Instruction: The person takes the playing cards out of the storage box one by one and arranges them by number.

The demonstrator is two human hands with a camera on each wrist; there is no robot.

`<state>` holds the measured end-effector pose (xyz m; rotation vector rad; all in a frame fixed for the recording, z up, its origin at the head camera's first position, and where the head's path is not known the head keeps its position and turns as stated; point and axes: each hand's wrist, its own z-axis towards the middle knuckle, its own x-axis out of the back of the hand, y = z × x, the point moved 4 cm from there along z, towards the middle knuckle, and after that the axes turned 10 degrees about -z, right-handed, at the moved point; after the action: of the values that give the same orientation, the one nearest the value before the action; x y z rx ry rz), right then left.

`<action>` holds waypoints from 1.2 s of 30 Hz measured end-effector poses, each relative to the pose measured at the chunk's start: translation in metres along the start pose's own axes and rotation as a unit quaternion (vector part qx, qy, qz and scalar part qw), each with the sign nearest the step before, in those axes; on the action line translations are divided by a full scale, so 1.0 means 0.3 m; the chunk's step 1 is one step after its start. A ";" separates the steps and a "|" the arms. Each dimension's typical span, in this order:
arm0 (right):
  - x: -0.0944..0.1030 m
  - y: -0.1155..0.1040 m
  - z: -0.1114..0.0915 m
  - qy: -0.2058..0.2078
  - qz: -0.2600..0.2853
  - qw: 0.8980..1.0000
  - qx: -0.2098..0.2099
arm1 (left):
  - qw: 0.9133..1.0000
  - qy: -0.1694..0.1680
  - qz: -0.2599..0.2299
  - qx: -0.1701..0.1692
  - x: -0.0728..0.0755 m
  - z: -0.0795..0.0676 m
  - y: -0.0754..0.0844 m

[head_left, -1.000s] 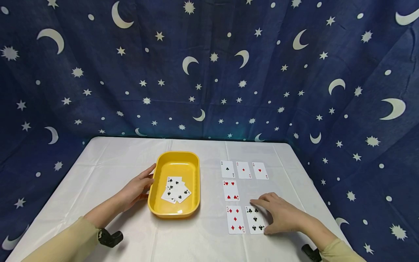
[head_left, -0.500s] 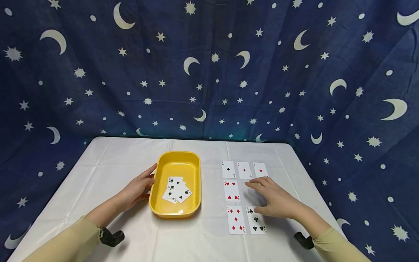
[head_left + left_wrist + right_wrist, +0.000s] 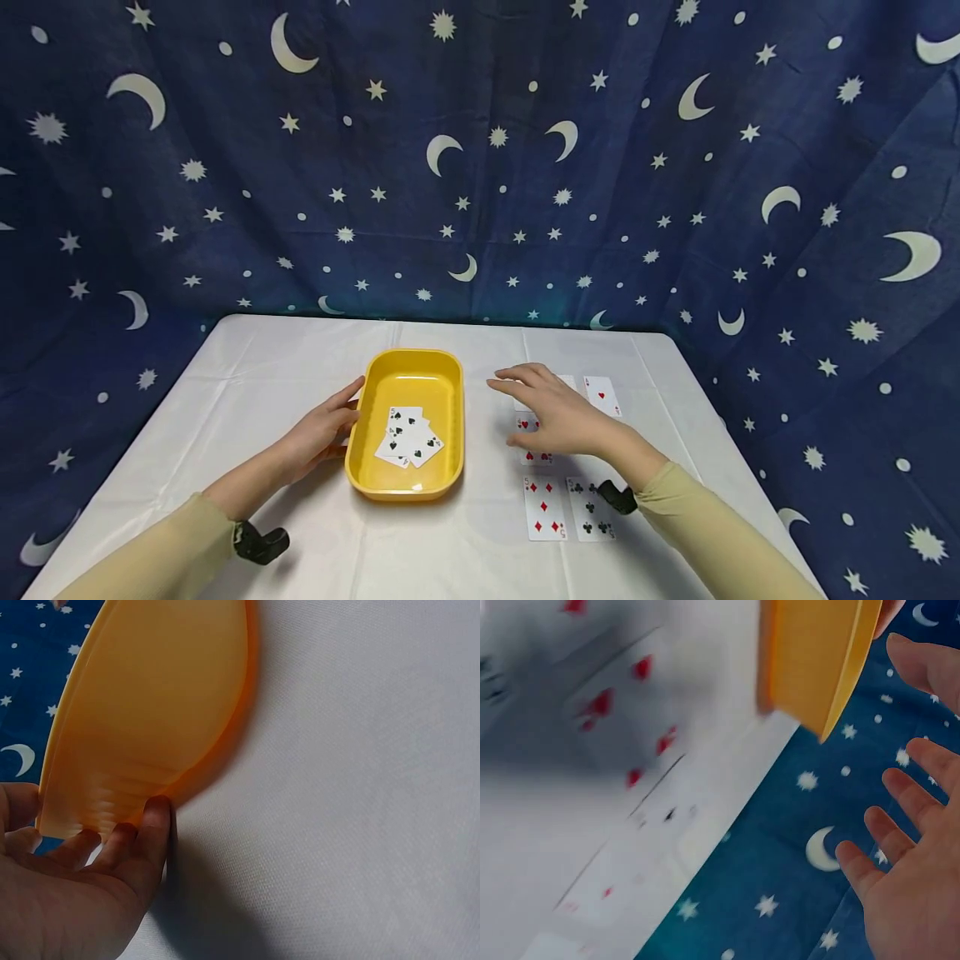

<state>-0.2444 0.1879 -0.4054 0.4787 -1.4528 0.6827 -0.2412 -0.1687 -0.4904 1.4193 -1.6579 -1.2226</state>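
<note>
My left hand [image 3: 315, 437] rests against the left side of the yellow tray [image 3: 454, 392], its fingers touching the outer wall, as the left wrist view shows. Several overlapping playing cards of spades [image 3: 408, 435] lie inside the tray. My right hand [image 3: 566, 415] hovers over the laid-out cards, fingers spread and holding nothing. It covers most of the upper left cards and part of the four of hearts [image 3: 534, 458]. The ace of hearts [image 3: 602, 395] shows beyond it. Nearer lie the five of diamonds [image 3: 544, 508] and the five of clubs [image 3: 588, 517], partly behind the wrist camera.
A white cloth [image 3: 285, 358] covers the table. Behind its far edge hangs a dark blue curtain [image 3: 480, 250] with moons and stars. Black wrist cameras [image 3: 258, 543] are worn on both arms.
My right hand has left the five of clubs and moved left and away from me, over the upper cards towards the tray. The left hand stays at the tray; the head view has shifted slightly.
</note>
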 end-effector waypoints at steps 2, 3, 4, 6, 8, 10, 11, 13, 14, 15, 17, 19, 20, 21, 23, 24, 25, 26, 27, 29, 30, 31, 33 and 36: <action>-0.004 -0.021 0.040 -0.006 -0.001 1.000 0.011 | 1.000 0.000 0.001 -0.001 0.000 0.003 -0.002; -0.007 -0.031 0.059 -0.007 -0.001 1.000 0.016 | 1.000 0.001 0.003 -0.001 0.000 0.004 -0.003; -0.011 -0.041 0.077 -0.009 -0.005 1.000 0.020 | 1.000 0.003 0.004 -0.001 0.000 0.005 -0.003; -0.017 -0.061 0.112 -0.012 -0.007 1.000 0.028 | 1.000 0.005 0.006 0.000 -0.001 0.005 -0.003; -0.024 -0.082 0.148 -0.011 -0.010 0.999 0.039 | 1.000 0.006 0.006 0.000 0.000 0.004 -0.003; -0.030 -0.103 0.183 -0.013 -0.015 0.999 0.049 | 1.000 0.005 0.006 0.001 -0.002 0.002 -0.001; -0.032 -0.114 0.199 -0.015 -0.017 0.998 0.054 | 1.000 0.002 0.006 0.001 -0.003 0.001 -0.001; -0.040 -0.136 0.231 -0.024 -0.025 0.998 0.061 | 1.000 -0.001 0.006 0.000 -0.006 -0.003 0.001; -0.043 -0.146 0.246 -0.032 -0.028 0.997 0.062 | 1.000 -0.002 0.005 -0.001 -0.008 -0.005 0.002; -0.049 -0.156 0.262 -0.040 -0.031 0.997 0.064 | 1.000 -0.004 0.005 -0.002 -0.008 -0.006 0.002; -0.063 -0.175 0.291 -0.060 -0.032 0.995 0.066 | 1.000 -0.005 0.004 -0.002 -0.009 -0.009 0.003; -0.082 -0.190 0.318 -0.081 -0.036 0.994 0.068 | 1.000 -0.005 0.002 -0.002 -0.009 -0.009 0.004; -0.092 -0.197 0.331 -0.090 -0.039 0.993 0.070 | 1.000 -0.003 0.000 -0.001 -0.009 -0.009 0.004; -0.103 -0.204 0.342 -0.098 -0.043 0.992 0.072 | 1.000 -0.004 -0.001 0.000 -0.009 -0.007 0.004; -0.122 -0.216 0.361 -0.114 -0.054 0.989 0.076 | 1.000 -0.003 -0.001 0.002 -0.010 -0.006 0.004; -0.132 -0.221 0.369 -0.121 -0.059 0.988 0.078 | 1.000 -0.002 -0.001 0.003 -0.010 -0.005 0.004; -0.140 -0.226 0.376 -0.128 -0.064 0.986 0.081 | 1.000 -0.002 0.001 0.002 -0.010 -0.005 0.004; -0.147 -0.231 0.382 -0.135 -0.068 0.985 0.083 | 1.000 -0.002 0.001 0.002 -0.009 -0.005 0.003; -0.154 -0.236 0.387 -0.142 -0.072 0.984 0.086 | 1.000 -0.003 0.003 0.001 -0.009 -0.005 0.003; -0.165 -0.243 0.396 -0.155 -0.076 0.981 0.089 | 1.000 0.000 0.004 0.001 -0.006 -0.004 0.002; -0.170 -0.246 0.400 -0.161 -0.080 0.979 0.091 | 1.000 0.000 0.005 0.000 -0.005 -0.004 0.002; -0.174 -0.249 0.404 -0.166 -0.083 0.978 0.092 | 1.000 0.000 0.006 0.000 -0.005 -0.005 0.002; -0.180 -0.253 0.409 -0.175 -0.088 0.976 0.094 | 1.000 0.000 0.007 0.000 -0.005 -0.006 0.002; -0.191 -0.256 0.417 -0.185 -0.096 0.973 0.096 | 1.000 0.002 0.006 0.000 -0.005 -0.009 0.004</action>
<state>-0.2832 0.0401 -0.4441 0.9232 -1.6665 0.6007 -0.2388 -0.1678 -0.4881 1.4078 -1.6622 -1.2124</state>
